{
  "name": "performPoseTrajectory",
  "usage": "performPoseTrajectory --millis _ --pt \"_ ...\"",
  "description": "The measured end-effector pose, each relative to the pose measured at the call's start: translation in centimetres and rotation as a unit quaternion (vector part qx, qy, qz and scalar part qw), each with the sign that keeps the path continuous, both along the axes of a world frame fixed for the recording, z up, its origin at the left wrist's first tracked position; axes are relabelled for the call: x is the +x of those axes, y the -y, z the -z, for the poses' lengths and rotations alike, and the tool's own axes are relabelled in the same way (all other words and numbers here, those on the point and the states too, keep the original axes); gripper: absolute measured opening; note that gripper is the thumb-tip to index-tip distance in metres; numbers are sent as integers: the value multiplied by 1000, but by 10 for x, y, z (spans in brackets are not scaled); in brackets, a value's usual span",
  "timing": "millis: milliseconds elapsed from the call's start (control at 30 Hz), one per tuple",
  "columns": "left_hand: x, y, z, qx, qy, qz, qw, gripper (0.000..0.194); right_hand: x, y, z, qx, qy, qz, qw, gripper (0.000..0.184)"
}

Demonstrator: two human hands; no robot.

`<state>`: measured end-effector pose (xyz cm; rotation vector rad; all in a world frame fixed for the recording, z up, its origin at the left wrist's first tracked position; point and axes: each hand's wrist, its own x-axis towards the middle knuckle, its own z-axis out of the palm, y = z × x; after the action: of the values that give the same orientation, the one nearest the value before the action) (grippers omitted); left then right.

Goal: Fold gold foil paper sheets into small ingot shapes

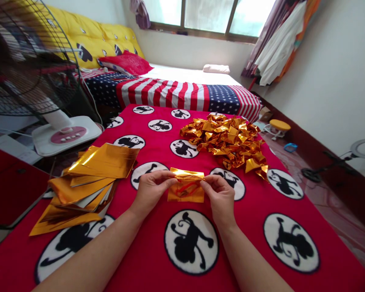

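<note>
1. Left hand (150,188): thumb and index finger pinching the left end of the raised fold on the gold foil sheet (186,195). Other fingers curled in.
2. Right hand (221,195): same grip on the right end of that fold, thumb nearest the camera.
3. Foil sheet: between the hands, above the middle of the red cloth (134,259). Far part folded into a narrow band, near part flat with reddish marks. Can't tell if its near edge touches the cloth.
4. Loose stack (109,160) of flat gold sheets: on the cloth, left of the left hand, fanned out, some pale undersides showing. Well apart from the held sheet.
5. Heap (228,138) of folded gold pieces: far right part of the cloth, beyond the right hand. Shiny, crumpled-looking, overlapping; individual shapes hard to read.
6. Cloth has white circles with black cartoon figures. One full circle sits just nearer than the held sheet.
7. Fan (67,134): left side, white base with pink control panel, beyond the stack.
8. Behind: bed (170,93) with stars-and-stripes cover, red pillow (127,63) on its left part.
9. Right side, on the floor: yellow-topped stool (280,124).
</note>
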<state>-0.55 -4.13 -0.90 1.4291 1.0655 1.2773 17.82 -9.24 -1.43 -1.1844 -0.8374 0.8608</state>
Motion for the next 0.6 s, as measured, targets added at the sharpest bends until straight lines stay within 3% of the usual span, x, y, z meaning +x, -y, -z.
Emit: performPoseTrajectory --millis 433,600 --pt "-1 -1 1 -15 15 14 1000 24 2 -1 3 7 33 1 999 13" --pt "-3 -1 -1 -1 -15 -3 1000 19 1 0 2 7 36 1 999 13"
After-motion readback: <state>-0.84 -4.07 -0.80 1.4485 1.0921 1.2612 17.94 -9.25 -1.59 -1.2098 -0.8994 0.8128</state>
